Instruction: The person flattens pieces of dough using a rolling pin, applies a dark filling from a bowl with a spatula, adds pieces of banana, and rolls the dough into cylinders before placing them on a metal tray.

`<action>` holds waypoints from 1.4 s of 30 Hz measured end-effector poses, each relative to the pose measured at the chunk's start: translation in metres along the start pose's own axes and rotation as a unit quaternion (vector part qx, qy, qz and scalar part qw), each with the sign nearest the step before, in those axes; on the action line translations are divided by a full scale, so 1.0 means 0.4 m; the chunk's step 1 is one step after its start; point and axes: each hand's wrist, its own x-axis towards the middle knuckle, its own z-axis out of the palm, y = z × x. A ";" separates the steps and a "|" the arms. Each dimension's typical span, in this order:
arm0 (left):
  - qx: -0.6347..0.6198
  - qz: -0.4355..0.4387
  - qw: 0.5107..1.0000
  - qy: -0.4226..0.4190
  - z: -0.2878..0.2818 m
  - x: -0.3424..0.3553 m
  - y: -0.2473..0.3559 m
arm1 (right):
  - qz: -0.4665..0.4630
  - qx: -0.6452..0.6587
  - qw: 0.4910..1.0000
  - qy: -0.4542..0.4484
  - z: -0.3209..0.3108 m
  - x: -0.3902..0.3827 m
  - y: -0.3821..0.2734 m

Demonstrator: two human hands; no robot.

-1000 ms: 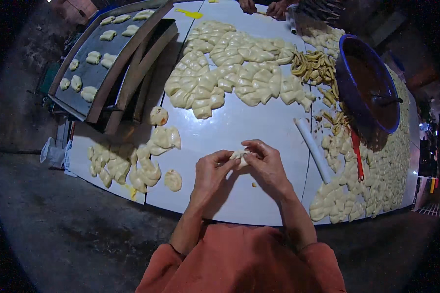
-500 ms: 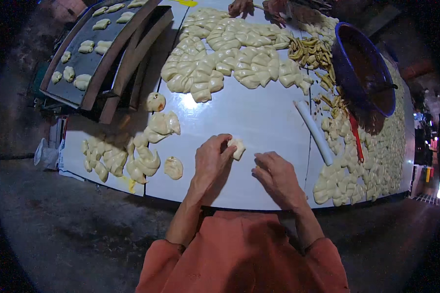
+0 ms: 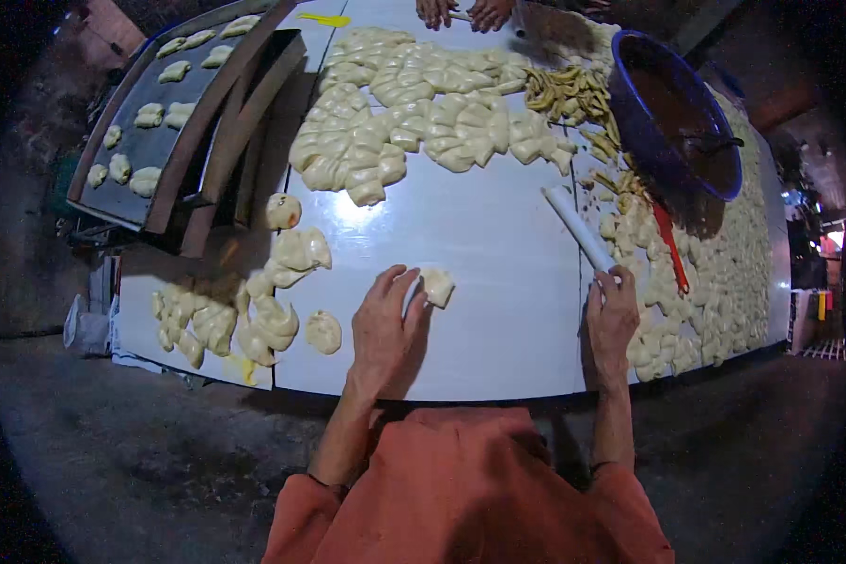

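My left hand (image 3: 385,324) lies on the white table (image 3: 498,320) with its fingertips on a small folded dough piece (image 3: 437,287), which rests on the tabletop. My right hand (image 3: 611,315) is out to the right, its fingers curled on the near end of a white rolling pin (image 3: 578,226) that lies slanted on the table. Several shaped dough pieces (image 3: 287,282) lie just left of my left hand.
A large heap of flat dough pieces (image 3: 414,113) covers the far middle. At the right stand a blue bowl (image 3: 672,113), a red spatula (image 3: 669,246) and more dough (image 3: 724,263). A dark tray of shaped pieces (image 3: 150,122) sits far left. Another person's hands (image 3: 461,11) work at the far edge.
Both hands were together on the dough piece. They have parted: the left set the piece down on the table, the right moved right to the rolling pin.
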 end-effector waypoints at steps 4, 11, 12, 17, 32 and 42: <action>0.142 0.124 0.981 -0.036 0.022 -0.036 0.011 | -0.119 0.153 0.981 -0.015 0.018 -0.041 -0.139; 0.264 0.087 0.952 -0.124 0.082 -0.079 -0.002 | -0.337 0.126 0.894 -0.267 0.184 -0.073 -0.341; 0.274 0.088 0.947 -0.144 0.079 -0.086 -0.008 | -0.327 0.126 0.891 -0.287 0.190 -0.075 -0.329; 0.227 0.074 0.959 -0.155 0.050 -0.098 -0.008 | -0.337 0.072 0.895 -0.284 0.169 -0.074 -0.277; 0.230 0.087 0.961 -0.128 0.048 -0.078 -0.002 | -0.281 0.069 0.917 -0.275 0.153 -0.006 -0.227; 0.217 0.100 0.960 -0.148 0.057 -0.129 0.003 | -0.054 -0.113 0.990 -0.060 0.126 0.156 0.104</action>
